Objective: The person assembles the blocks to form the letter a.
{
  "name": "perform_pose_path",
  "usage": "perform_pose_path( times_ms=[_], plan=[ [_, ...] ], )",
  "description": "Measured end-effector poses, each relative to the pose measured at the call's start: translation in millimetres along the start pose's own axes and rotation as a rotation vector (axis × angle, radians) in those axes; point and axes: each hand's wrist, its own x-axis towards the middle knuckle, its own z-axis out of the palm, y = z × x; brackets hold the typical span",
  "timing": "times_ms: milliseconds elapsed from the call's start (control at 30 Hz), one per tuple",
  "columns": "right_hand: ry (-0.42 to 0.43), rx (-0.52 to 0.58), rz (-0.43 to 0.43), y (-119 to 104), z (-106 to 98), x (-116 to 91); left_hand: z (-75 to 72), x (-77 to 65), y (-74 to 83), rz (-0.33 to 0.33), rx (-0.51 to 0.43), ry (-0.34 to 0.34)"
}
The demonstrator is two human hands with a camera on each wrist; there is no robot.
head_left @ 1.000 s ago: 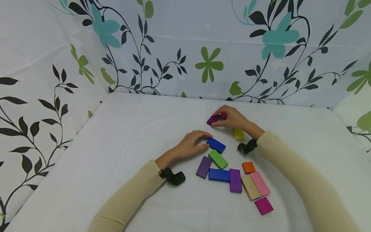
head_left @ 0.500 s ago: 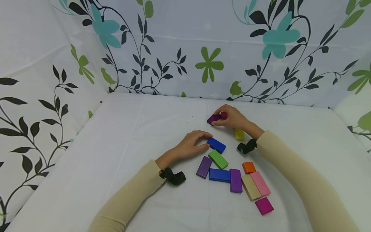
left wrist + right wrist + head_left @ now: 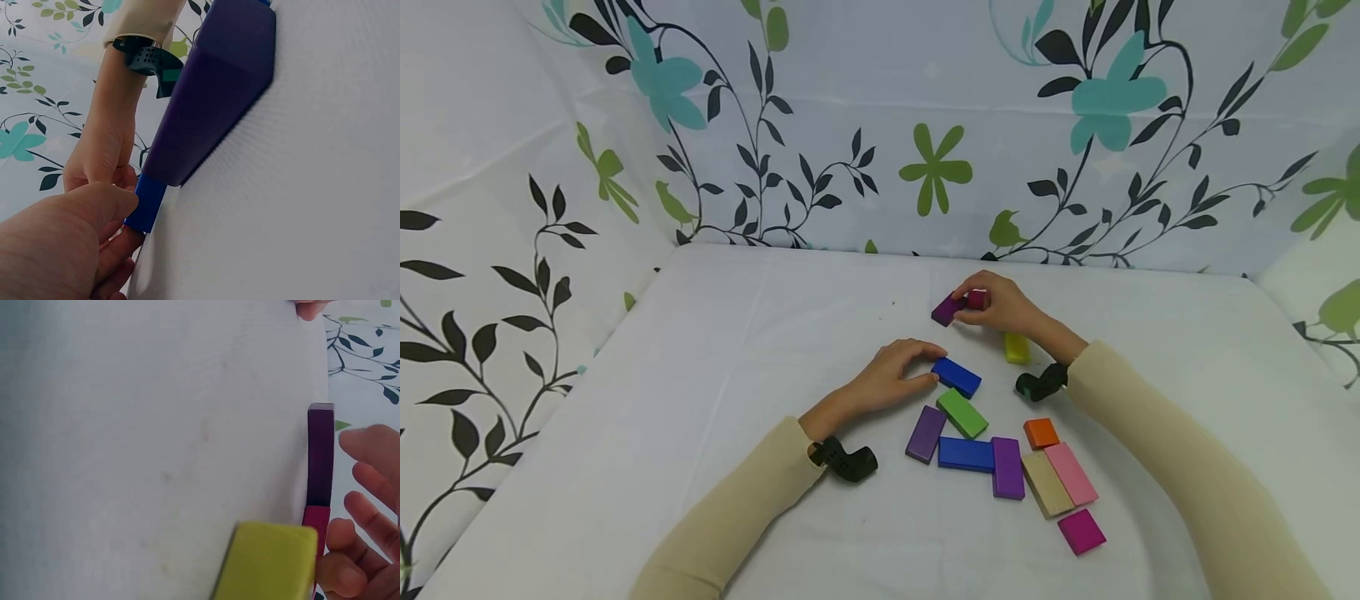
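Note:
My left hand [image 3: 891, 377] pinches the left end of a blue block [image 3: 957, 377] between thumb and fingers; the left wrist view also shows the thumb on this blue block [image 3: 149, 201]. Farther back, my right hand [image 3: 1000, 302] is beside a dark purple block [image 3: 948, 309], its thumb and forefinger around the block's near end. A magenta block [image 3: 977, 299] adjoins it, partly hidden by the hand. In the right wrist view the fingers are a little apart from the purple block [image 3: 320, 456].
A yellow block [image 3: 1017, 348] lies under the right wrist. Nearer are green [image 3: 962, 414], purple [image 3: 926, 434], blue [image 3: 965, 454], violet [image 3: 1007, 468], orange [image 3: 1041, 432], tan [image 3: 1047, 483], pink [image 3: 1071, 473] and magenta [image 3: 1082, 532] blocks on the white table [image 3: 775, 517]. Patterned cloth [image 3: 850, 100] stands behind.
My right thumb and forefinger have loosened slightly and drawn back from the dark purple block. The left hand and its blue block have stayed put; the head view has shifted slightly.

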Motion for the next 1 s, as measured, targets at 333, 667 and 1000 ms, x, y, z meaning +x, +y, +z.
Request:
perform_pose_path(
  times_ms=[333, 667, 1000],
  plan=[
    [0.088, 0.030, 0.096, 9, -17, -18, 1.2, 0.1, 0.6, -0.009, -0.018, 0.015],
    [0.114, 0.048, 0.156, 28, -28, -44, -1.2, 3.2, 1.7, -0.074, -0.141, 0.168],
    [0.041, 0.116, 0.262, 39, -35, -59, -1.7, 14.6, 0.9, -0.076, -0.137, 0.226]
  ],
)
